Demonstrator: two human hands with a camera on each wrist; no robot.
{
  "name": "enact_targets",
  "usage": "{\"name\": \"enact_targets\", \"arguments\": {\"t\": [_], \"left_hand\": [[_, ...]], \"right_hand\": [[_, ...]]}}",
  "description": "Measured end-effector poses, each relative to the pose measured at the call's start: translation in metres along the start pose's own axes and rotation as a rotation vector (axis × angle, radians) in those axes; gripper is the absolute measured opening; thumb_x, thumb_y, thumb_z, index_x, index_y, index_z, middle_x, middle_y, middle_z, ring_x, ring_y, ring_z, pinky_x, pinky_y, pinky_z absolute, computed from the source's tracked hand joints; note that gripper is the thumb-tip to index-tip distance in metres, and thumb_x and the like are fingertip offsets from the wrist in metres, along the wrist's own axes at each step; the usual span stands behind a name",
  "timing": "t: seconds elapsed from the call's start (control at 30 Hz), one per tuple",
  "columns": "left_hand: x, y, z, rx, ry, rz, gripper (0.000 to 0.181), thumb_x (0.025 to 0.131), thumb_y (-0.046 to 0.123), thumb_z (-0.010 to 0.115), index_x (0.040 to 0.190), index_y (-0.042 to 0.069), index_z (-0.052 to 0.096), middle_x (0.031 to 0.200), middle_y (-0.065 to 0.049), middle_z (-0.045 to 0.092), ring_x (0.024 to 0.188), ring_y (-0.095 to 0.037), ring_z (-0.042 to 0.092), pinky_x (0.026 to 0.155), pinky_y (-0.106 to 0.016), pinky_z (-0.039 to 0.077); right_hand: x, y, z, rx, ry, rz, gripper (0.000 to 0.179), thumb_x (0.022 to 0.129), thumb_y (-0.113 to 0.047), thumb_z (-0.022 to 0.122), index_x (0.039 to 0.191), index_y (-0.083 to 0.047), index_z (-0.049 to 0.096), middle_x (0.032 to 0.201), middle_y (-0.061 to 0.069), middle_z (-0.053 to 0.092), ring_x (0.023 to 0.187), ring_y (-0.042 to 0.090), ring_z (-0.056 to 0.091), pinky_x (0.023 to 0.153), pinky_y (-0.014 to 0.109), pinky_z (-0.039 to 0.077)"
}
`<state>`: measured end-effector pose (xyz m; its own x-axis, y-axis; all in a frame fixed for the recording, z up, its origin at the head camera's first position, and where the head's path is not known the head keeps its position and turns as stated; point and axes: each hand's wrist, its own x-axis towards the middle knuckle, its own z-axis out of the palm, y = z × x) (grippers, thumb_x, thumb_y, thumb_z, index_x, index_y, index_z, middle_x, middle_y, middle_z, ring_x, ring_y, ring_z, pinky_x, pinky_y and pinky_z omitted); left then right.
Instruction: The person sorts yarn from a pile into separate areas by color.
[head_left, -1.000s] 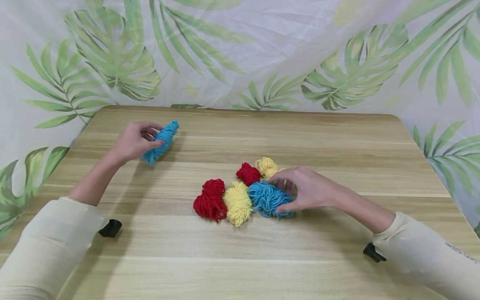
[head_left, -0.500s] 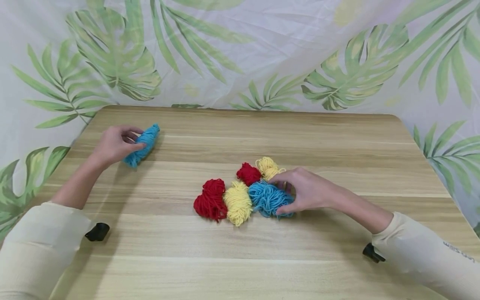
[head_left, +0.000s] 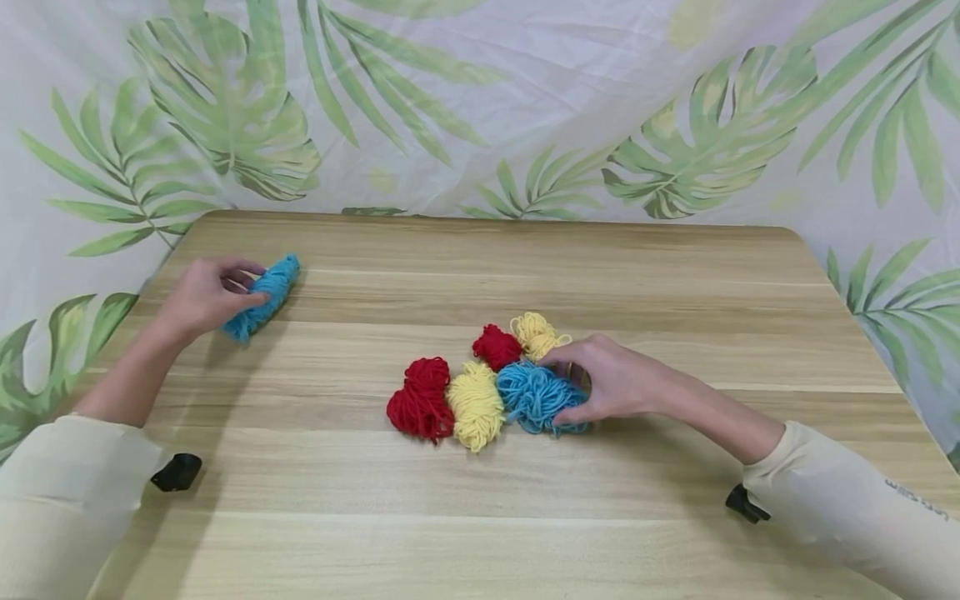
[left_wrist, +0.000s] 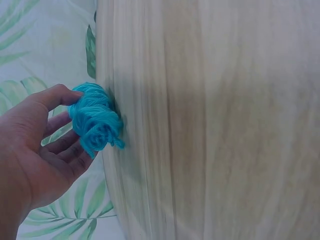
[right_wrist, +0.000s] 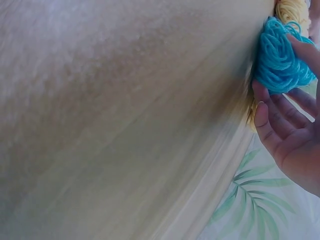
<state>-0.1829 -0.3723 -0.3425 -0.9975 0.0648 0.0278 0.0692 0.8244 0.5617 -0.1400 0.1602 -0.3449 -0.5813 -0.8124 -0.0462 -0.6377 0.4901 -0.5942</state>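
Note:
At the far left of the table, my left hand grips a skein of blue yarn between thumb and fingers. The left wrist view shows that blue skein pinched by the thumb, with fingers beneath it. My right hand holds a second blue yarn skein near the table's middle, thumb in front and fingers behind. In the right wrist view this skein sits between thumb and fingers. Touching or close to it are a pale yellow skein, a small red ball and a small yellow one.
A larger red yarn skein lies at the left end of the cluster. The wooden table ends at the back against a leaf-patterned cloth. Black pieces stick out at both sleeves.
My left hand has carried its blue skein to the left and slightly toward me. The right hand and the clustered yarn have stayed in place.

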Motion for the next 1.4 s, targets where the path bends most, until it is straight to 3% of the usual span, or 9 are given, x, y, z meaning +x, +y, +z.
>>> {"name": "enact_targets", "arguments": {"t": [0.17,0.3,0.4,0.57,0.83,1.03,1.27,1.4], "left_hand": [[-0.0017,-0.0025,-0.0020,0.018,-0.019,0.010,0.040,0.094,0.010,0.075,0.124,-0.014,0.063,0.110,-0.035,0.065,0.081,-0.003,0.056,0.061,-0.014,0.046],[-0.0018,-0.0040,-0.0018,0.023,-0.031,0.015,0.040,0.093,0.011,0.075,0.124,-0.013,0.064,0.110,-0.034,0.064,0.089,-0.027,0.065,0.062,-0.016,0.046],[-0.0016,-0.0045,-0.0015,0.028,-0.037,0.016,0.041,0.094,0.011,0.075,0.124,-0.013,0.064,0.111,-0.034,0.064,0.096,-0.041,0.065,0.063,-0.016,0.046],[-0.0007,-0.0041,-0.0017,0.029,-0.040,0.003,0.045,0.094,0.015,0.075,0.126,-0.014,0.062,0.115,-0.036,0.063,0.100,-0.046,0.064,0.063,-0.013,0.045],[0.0014,-0.0024,-0.0013,0.011,-0.088,0.002,0.058,0.098,0.017,0.073,0.142,-0.013,0.053,0.133,-0.041,0.056,0.117,-0.059,0.058,0.067,-0.004,0.039],[0.0027,-0.0032,-0.0017,0.034,-0.099,-0.011,0.055,0.099,0.019,0.072,0.141,-0.011,0.056,0.135,-0.041,0.055,0.119,-0.059,0.058,0.066,-0.005,0.038],[0.0021,-0.0045,-0.0008,0.046,-0.094,-0.023,0.053,0.099,0.021,0.073,0.140,-0.009,0.058,0.134,-0.041,0.056,0.118,-0.058,0.059,0.065,-0.008,0.040],[0.0017,-0.0040,-0.0008,0.040,-0.090,-0.025,0.053,0.098,0.020,0.074,0.139,-0.009,0.059,0.134,-0.040,0.057,0.117,-0.057,0.059,0.065,-0.009,0.042]], "right_hand": [[0.0007,0.0005,0.0022,-0.003,0.011,-0.025,0.052,0.078,-0.023,0.092,0.122,-0.002,0.072,0.093,-0.006,0.070,0.071,0.012,0.055,0.063,0.023,0.049],[0.0006,0.0014,0.0032,-0.005,0.017,-0.034,0.048,0.078,-0.020,0.092,0.119,-0.003,0.073,0.096,-0.005,0.072,0.074,0.008,0.055,0.067,0.024,0.052],[0.0005,0.0016,0.0028,-0.008,0.017,-0.034,0.044,0.079,-0.017,0.091,0.118,-0.003,0.074,0.097,-0.004,0.073,0.076,0.007,0.055,0.070,0.026,0.054],[0.0005,0.0012,0.0015,-0.018,0.014,-0.022,0.041,0.079,-0.014,0.091,0.115,-0.004,0.076,0.100,-0.001,0.076,0.079,0.006,0.060,0.073,0.027,0.057],[0.0009,0.0027,0.0022,-0.019,0.024,-0.014,0.038,0.080,-0.010,0.089,0.115,-0.001,0.076,0.100,0.002,0.076,0.079,0.006,0.061,0.073,0.026,0.057],[0.0003,0.0042,0.0027,-0.012,0.033,-0.019,0.032,0.080,-0.007,0.088,0.110,-0.003,0.077,0.096,0.000,0.076,0.076,0.005,0.059,0.069,0.025,0.055],[0.0001,0.0029,0.0014,0.027,0.019,0.005,0.018,0.080,0.000,0.083,0.092,-0.010,0.073,0.080,-0.008,0.067,0.067,0.005,0.054,0.062,0.024,0.052],[-0.0007,0.0022,-0.0004,0.039,0.021,0.020,0.019,0.080,0.003,0.080,0.094,-0.010,0.075,0.082,-0.007,0.070,0.067,0.005,0.055,0.062,0.025,0.053]]}}
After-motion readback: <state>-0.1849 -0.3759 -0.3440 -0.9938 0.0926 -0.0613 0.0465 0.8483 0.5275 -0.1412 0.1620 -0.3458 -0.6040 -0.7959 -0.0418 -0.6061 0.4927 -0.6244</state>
